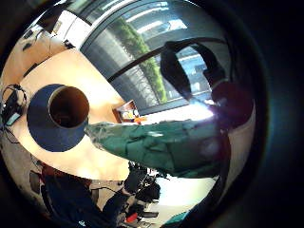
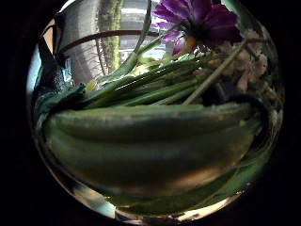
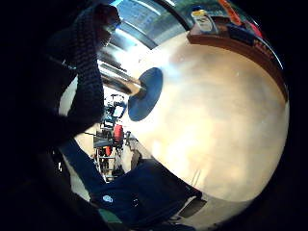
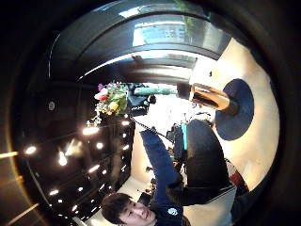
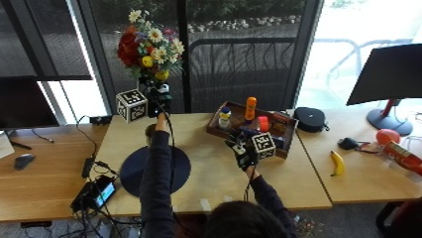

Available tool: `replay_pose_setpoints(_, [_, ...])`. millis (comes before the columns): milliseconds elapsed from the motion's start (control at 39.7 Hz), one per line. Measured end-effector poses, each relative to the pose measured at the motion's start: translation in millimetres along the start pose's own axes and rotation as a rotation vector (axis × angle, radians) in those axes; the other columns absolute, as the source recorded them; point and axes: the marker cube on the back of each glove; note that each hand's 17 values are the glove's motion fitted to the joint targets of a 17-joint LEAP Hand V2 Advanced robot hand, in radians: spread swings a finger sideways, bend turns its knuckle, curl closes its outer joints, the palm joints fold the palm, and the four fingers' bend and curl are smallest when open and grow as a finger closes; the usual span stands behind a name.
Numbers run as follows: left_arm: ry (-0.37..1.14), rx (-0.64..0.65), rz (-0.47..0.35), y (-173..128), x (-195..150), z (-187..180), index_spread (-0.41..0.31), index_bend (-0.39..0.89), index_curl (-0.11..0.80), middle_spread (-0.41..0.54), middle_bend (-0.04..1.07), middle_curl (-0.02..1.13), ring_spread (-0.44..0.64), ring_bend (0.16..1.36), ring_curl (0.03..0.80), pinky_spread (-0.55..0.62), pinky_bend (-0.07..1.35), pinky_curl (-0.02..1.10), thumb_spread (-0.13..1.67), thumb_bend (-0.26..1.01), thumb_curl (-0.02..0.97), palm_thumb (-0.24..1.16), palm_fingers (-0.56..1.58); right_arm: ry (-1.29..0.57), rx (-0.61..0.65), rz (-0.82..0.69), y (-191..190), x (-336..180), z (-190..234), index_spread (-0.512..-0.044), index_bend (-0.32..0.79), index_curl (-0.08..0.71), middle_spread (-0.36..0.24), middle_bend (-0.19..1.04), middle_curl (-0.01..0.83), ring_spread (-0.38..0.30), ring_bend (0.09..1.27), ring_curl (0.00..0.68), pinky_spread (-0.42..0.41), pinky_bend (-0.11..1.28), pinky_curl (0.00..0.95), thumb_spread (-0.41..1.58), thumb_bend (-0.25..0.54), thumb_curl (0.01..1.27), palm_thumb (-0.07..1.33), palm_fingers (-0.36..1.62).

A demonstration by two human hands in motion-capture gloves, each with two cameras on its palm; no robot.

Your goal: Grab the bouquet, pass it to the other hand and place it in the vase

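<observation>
The bouquet (image 5: 149, 42) is held high in the air, upright, its red, white and yellow flowers topping the outside view, well above the tabletop (image 5: 211, 163). The left hand (image 5: 158, 96) grips it by the stems, fingers wrapped round the green wrapping; the left thumb side palm view is filled with green stems and a purple bloom pressed close to the palm. In the left little finger side palm view the wrapped stem end (image 1: 156, 145) points out beside the vase's open mouth, with air between them.

The vase (image 5: 151, 131) stands below the raised arm on a dark blue round mat (image 5: 135, 173) (its brown neck mostly hidden behind the forearm in the outside view, but plain in the palm views).

The right hand (image 5: 245, 153) is lower and off to the right, over the tabletop just in front of a wooden tray (image 5: 280, 126) of bottles, holding nothing that I can see; whether its fingers are straight or curled I cannot tell.

Farther right lie a banana (image 5: 337, 162), a black pouch (image 5: 310, 119) and a monitor (image 5: 389, 74).
</observation>
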Motion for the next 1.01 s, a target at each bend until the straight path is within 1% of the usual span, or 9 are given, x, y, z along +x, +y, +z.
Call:
replay_pose_setpoints(403, [0.004, -0.022, -0.064, -42, -48, 0, -0.249, 0.17, 0.57, -0.274, 0.43, 0.56, -0.32, 0.43, 0.457, -0.26, 0.23, 0.46, 0.34, -0.04, 0.753, 0.95, 1.18, -0.003, 0.009, 0.051, -1, 23, -6, -0.329, 0.13, 0.284, -0.062, 0.17, 0.316, -0.037, 0.44, 0.371, 0.243, 0.47, 0.378, 1.15, -0.017, 0.43, 0.67, 0.39])
replay_pose_setpoints(478, [0.005, -0.134, -0.095, -49, -75, -1, -0.25, 0.18, 0.573, -0.276, 0.43, 0.56, -0.32, 0.43, 0.458, -0.25, 0.21, 0.45, 0.36, -0.04, 0.751, 0.94, 1.16, 0.025, 0.03, 0.034, -2, 28, -5, -0.329, 0.13, 0.281, -0.055, 0.17, 0.316, -0.036, 0.44, 0.369, 0.244, 0.47, 0.376, 1.15, -0.016, 0.43, 0.67, 0.39])
replay_pose_setpoints(579, [-0.131, -0.438, -0.121, -57, -151, -15, -0.246, 0.21, 0.59, -0.276, 0.47, 0.58, -0.3, 0.38, 0.445, -0.18, 0.09, 0.41, 0.55, -0.08, 0.694, 0.81, 1.02, 0.108, 0.069, -0.107, -4, 38, -8, -0.322, 0.13, 0.278, -0.052, 0.18, 0.322, -0.036, 0.44, 0.365, 0.243, 0.46, 0.371, 1.15, -0.013, 0.43, 0.68, 0.4])
replay_pose_setpoints(604, [-0.202, -0.508, -0.117, -59, -174, -23, -0.222, 0.2, 0.6, -0.256, 0.51, 0.6, -0.2, 0.26, 0.418, -0.06, -0.02, 0.37, 0.61, -0.13, 0.65, 0.7, 0.64, 0.079, 0.042, -0.097, -2, 40, -10, -0.321, 0.13, 0.277, -0.048, 0.19, 0.323, -0.031, 0.44, 0.364, 0.244, 0.45, 0.369, 1.16, -0.014, 0.43, 0.68, 0.39])
replay_pose_setpoints(654, [-0.34, -0.605, -0.116, -60, -217, -44, -0.185, 0.18, 0.621, -0.214, 0.55, 0.67, -0.08, 0.23, 0.477, 0.08, 0.04, 0.4, 0.65, -0.15, 0.604, 0.59, 0.33, 0.035, 0.005, -0.024, 5, 41, -14, -0.317, 0.14, 0.28, -0.046, 0.19, 0.324, -0.029, 0.43, 0.362, 0.245, 0.44, 0.366, 1.17, -0.018, 0.43, 0.68, 0.39])
replay_pose_setpoints(730, [-0.417, -0.668, -0.114, -54, -260, -80, -0.074, 0.04, 0.555, -0.013, 0.26, 0.62, 0.12, 0.32, 0.507, 0.23, 0.26, 0.45, 0.69, -0.13, 0.55, 0.46, -0.15, 0.188, 0.15, 0.078, 4, 42, -27, -0.313, 0.16, 0.289, -0.057, 0.18, 0.326, -0.021, 0.42, 0.358, 0.251, 0.42, 0.361, 1.18, -0.028, 0.42, 0.65, 0.39])
replay_pose_setpoints(780, [-0.404, -0.701, -0.112, -47, -272, -99, -0.032, 0.03, 0.507, 0.093, 0.13, 0.55, 0.21, 0.33, 0.443, 0.3, 0.27, 0.4, 0.71, -0.1, 0.528, 0.43, -0.17, 0.365, 0.302, -0.039, -7, 49, -39, -0.31, 0.16, 0.291, -0.059, 0.18, 0.326, -0.018, 0.42, 0.355, 0.252, 0.41, 0.358, 1.18, -0.023, 0.42, 0.65, 0.4])
replay_pose_setpoints(906, [-0.451, -0.757, -0.108, -40, -282, -121, 0.046, 0.0, 0.392, 0.264, 0.11, 0.4, 0.36, 0.39, 0.379, 0.42, 0.31, 0.36, 0.75, -0.05, 0.49, 0.42, -0.18, 0.635, 0.535, -0.28, -30, 79, -68, -0.303, 0.16, 0.3, -0.045, 0.18, 0.326, -0.014, 0.4, 0.349, 0.255, 0.4, 0.353, 1.19, -0.019, 0.41, 0.64, 0.41])
replay_pose_setpoints(1007, [-0.491, -0.767, -0.117, -41, -278, -128, 0.079, 0.01, 0.332, 0.341, 0.13, 0.37, 0.44, 0.44, 0.374, 0.47, 0.34, 0.36, 0.77, -0.04, 0.466, 0.41, -0.19, 0.435, 0.339, -0.17, -7, 62, -50, -0.3, 0.16, 0.304, -0.041, 0.18, 0.326, -0.011, 0.4, 0.347, 0.256, 0.38, 0.348, 1.2, -0.018, 0.41, 0.64, 0.41])
